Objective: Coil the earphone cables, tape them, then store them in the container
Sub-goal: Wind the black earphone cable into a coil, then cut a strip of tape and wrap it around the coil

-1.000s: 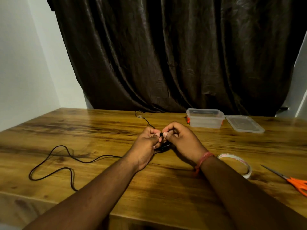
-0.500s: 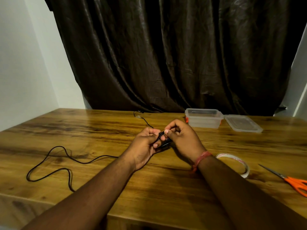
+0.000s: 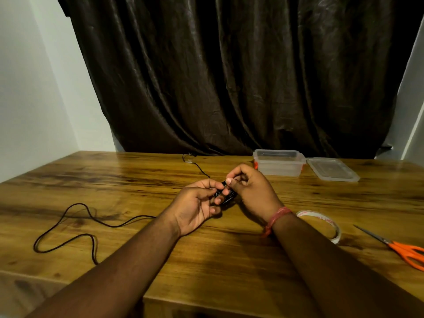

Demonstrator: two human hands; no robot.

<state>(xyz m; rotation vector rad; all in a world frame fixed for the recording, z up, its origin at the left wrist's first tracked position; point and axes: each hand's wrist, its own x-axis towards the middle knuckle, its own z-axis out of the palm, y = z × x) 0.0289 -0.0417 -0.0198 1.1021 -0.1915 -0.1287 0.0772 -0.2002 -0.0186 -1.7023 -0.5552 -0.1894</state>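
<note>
A dark curtain (image 3: 229,76) is hanging at twelve o'clock behind the wooden table (image 3: 229,260). On the table, the loose run of black earphone cable (image 3: 75,226) is snaking toward nine o'clock, with another strand trailing off at twelve. The clear container (image 3: 278,162) is sitting open at one o'clock, its lid (image 3: 331,168) lying just beside it. Orange scissors (image 3: 403,250) are lying at four o'clock, the tape roll (image 3: 321,222) at three, beside the right wrist. At centre, the left hand (image 3: 195,207) and right hand (image 3: 250,189) are meeting, fingers curled, both pinching a small coiled bundle (image 3: 226,195) of the cable between them.
</note>
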